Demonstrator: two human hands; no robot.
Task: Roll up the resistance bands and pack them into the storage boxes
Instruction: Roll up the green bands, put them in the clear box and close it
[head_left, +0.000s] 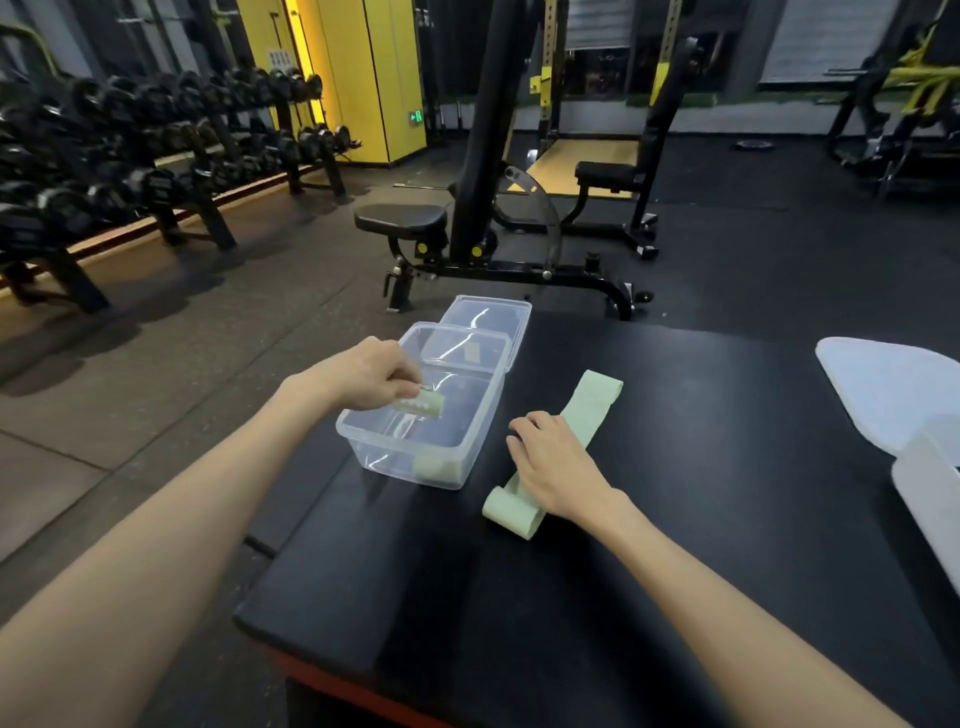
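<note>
Two hands are at work. The left hand (371, 376) has its grip clamped on a rolled band (423, 404), just over the open box (384, 457). The right hand (553, 462) lies flat, grip apart, on a long band (592, 400) on the table (675, 519), beside the box. Another roll (436, 470) sits in the box's near corner.
</note>
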